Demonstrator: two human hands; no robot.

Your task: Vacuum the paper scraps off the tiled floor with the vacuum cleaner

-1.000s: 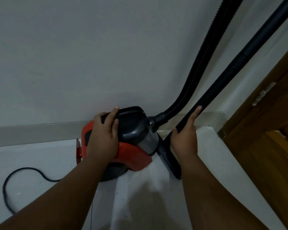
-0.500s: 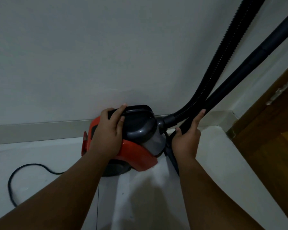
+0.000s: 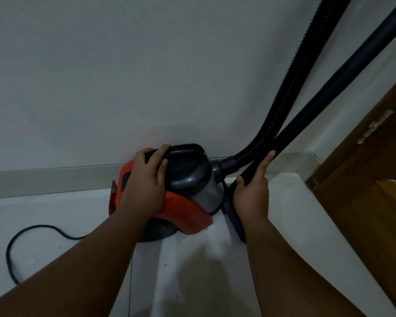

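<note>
Vacuum cleaner (image 3: 188, 191), red shell with dark grey top, is sitting on the tiled floor (image 3: 55, 216) hard up against the skirting (image 3: 55, 179) at the foot of the white wall (image 3: 146, 65). Left hand (image 3: 144, 186) is lying over the rear of the body, fingers (image 3: 164, 149) curling round the back end of the black carry handle (image 3: 188, 148), index finger stretching along its top edge. Right hand (image 3: 252, 197) is gripping the lower end of the rigid wand (image 3: 329, 88) just right of the body. Its thumb is wrapping the near side and its index finger is pointing up along the tube; the other fingers are hiding behind it. Floor nozzle (image 3: 234, 218) is sitting under that hand, close against the red shell; can't tell if touching. Ribbed hose (image 3: 290, 88) is leaving the front port of the body, curving up and crossing the wand just above the right hand, both running out of the top of the view. Power cord (image 3: 41, 226) is looping on the floor to the left, well apart from both hands, one end passing behind the left forearm. Room: the wall is blocking the far side; the wall corner and a wooden door (image 3: 375, 191) are closing in on the right, near the wand. Open floor is lying to the left and toward the camera, a thin dark joint line (image 3: 130, 282) running through it.
</note>
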